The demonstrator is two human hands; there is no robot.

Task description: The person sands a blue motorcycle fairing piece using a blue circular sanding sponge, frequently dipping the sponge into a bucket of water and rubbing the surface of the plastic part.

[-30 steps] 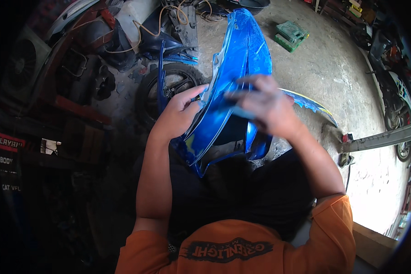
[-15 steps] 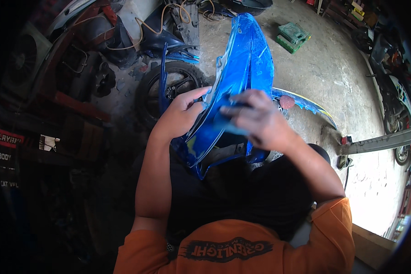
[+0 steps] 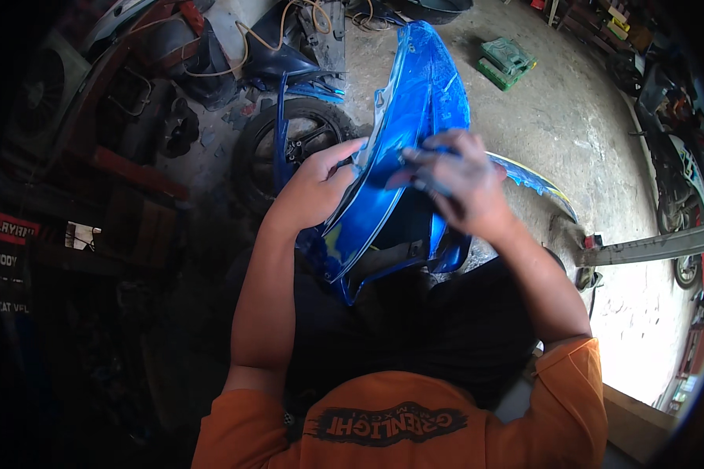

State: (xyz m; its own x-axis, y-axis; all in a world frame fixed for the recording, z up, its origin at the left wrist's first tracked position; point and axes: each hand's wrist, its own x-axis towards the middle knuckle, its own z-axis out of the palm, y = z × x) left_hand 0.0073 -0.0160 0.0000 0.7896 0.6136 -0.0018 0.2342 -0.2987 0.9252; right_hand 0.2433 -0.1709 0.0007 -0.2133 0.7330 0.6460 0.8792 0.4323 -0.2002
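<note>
A glossy blue motorcycle fairing panel (image 3: 438,94) stands tilted over my lap, with whitish dusty patches on its upper part and a yellowish-green patch near its lower end. My left hand (image 3: 318,187) grips the panel's left edge, thumb and fingers closed round it. Over the middle of the panel, my right hand (image 3: 465,184) has bent fingers against or just above the blue surface. Motion smears those fingertips, and whether anything lies beneath them cannot be made out. Greyish dust coats the fingers of the right hand.
Behind the panel, a black wheel with tyre (image 3: 250,160) lies on the floor. A yellow-edged blue strip (image 3: 536,180) extends to the right. Farther off sits a green case (image 3: 508,61). A grey metal beam (image 3: 649,246) juts in at right, near parked motorcycles (image 3: 680,172).
My right hand has moved slightly up and to the right across the panel. It now mostly covers a reddish disc seen beside it before. My left hand keeps its grip.
</note>
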